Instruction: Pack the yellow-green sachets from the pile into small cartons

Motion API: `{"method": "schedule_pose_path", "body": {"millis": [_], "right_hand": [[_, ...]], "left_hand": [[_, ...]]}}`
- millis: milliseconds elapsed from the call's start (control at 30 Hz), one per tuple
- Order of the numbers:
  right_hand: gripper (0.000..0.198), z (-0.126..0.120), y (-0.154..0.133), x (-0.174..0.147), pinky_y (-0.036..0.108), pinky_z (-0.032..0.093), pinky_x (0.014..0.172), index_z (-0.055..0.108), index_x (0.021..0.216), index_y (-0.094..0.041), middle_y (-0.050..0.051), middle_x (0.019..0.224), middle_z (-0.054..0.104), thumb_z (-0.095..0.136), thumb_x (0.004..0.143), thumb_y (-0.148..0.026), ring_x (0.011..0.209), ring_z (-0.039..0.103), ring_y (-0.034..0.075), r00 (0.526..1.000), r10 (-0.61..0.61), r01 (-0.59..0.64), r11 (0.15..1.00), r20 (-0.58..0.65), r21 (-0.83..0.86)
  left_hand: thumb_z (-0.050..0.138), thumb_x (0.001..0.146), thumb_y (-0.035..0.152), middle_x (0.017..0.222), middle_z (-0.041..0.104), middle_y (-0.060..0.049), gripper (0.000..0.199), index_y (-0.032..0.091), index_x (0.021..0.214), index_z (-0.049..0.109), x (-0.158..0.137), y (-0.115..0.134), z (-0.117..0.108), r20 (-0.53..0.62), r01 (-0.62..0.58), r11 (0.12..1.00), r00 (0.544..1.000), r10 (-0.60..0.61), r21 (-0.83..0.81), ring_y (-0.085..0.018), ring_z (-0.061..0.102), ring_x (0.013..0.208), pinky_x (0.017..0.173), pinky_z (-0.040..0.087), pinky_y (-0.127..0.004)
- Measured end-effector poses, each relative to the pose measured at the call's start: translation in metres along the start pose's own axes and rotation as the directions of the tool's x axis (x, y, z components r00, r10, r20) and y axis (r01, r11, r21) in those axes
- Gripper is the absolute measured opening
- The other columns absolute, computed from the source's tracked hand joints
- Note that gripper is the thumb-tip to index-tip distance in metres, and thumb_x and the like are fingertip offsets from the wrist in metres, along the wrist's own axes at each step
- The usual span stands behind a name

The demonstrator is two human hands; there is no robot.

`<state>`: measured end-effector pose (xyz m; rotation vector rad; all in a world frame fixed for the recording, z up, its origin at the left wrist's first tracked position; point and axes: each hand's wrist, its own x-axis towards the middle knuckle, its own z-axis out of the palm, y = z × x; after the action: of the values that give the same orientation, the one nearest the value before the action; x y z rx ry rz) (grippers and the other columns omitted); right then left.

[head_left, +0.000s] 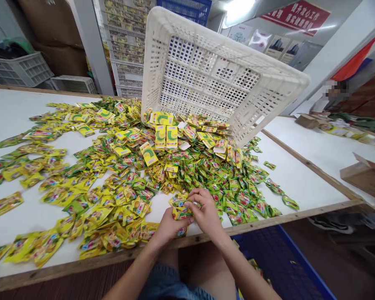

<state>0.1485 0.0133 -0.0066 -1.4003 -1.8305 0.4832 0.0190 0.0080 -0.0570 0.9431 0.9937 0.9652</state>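
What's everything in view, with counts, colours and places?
Table: one, white, centre
Held sachets: a few, yellowish, near front edge
Loose sachets: uncountable, yellow and green, across table
White crate: one, white, tipped, table's far side
Flat packs: several, yellow, crate's mouth
Lower crate: one, blue, below front edge
Stacked crates: several, white, behind table
Left-side crates: two, grey-white, far left
Cardboard boxes: at least two, brown, right
Banner: one, red, upper right
Ceiling light: one, white, top
Another person: one, colours unclear, right background
Denim: one garment, blue, lap
Left hand: one, bare, gripping held sachets
Right hand: one, bare, fingers on held sachets
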Motion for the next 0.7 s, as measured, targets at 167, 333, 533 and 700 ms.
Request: {"method": "schedule_pose_path", "body": {"millis": [167, 333, 533, 700], "right_hand": [[0.017, 0.017, 0.003, -0.010, 0.034, 0.037, 0.079, 0.064, 0.063, -0.020, 0.004, 0.089, 0.058, 0.061, 0.078, -0.028, 0.089, 0.049, 0.020, 0.994, 0.098, -0.094, 0.993, -0.055, 0.075], [0.024, 0.011, 0.000, -0.016, 0.036, 0.034, 0.082, 0.064, 0.065, -0.021, 0.005, 0.091, 0.058, 0.053, 0.083, -0.031, 0.090, 0.049, 0.021, 0.997, 0.058, -0.061, 0.996, -0.044, -0.059], [0.012, 0.004, -0.007, -0.010, 0.037, 0.033, 0.083, 0.063, 0.090, -0.025, 0.005, 0.103, 0.056, 0.060, 0.078, -0.028, 0.100, 0.046, 0.023, 0.993, -0.076, 0.089, 0.985, 0.092, -0.147], [0.006, 0.005, -0.003, -0.003, 0.035, 0.032, 0.083, 0.066, 0.077, -0.023, 0.004, 0.095, 0.059, 0.061, 0.077, -0.027, 0.096, 0.048, 0.022, 0.988, -0.018, 0.040, 0.989, 0.151, -0.141]], "left_hand": [[0.079, 0.051, 0.023, 0.076, 0.071, -0.003, 0.042, 0.011, 0.089, 0.066, -0.002, 0.003, 0.000, -0.027, -0.014, 1.000, 1.000, 0.014, -0.003, -0.018, 0.062, 0.070, 0.070, 0.047, -0.027], [0.077, 0.054, 0.023, 0.075, 0.070, -0.003, 0.039, 0.011, 0.088, 0.065, -0.001, 0.001, -0.003, -0.020, -0.060, 0.998, 0.998, 0.060, 0.008, -0.017, 0.062, 0.070, 0.069, 0.047, -0.026], [0.072, 0.060, 0.023, 0.087, 0.070, -0.005, 0.036, 0.011, 0.094, 0.063, 0.001, 0.000, -0.006, 0.014, -0.205, 0.973, 0.979, 0.205, 0.105, -0.021, 0.061, 0.081, 0.076, 0.046, -0.030], [0.069, 0.064, 0.023, 0.098, 0.066, -0.006, 0.038, 0.013, 0.099, 0.059, -0.001, -0.006, -0.007, -0.032, -0.278, 0.951, 0.958, 0.284, 0.135, -0.022, 0.059, 0.092, 0.085, 0.043, -0.032]]}}
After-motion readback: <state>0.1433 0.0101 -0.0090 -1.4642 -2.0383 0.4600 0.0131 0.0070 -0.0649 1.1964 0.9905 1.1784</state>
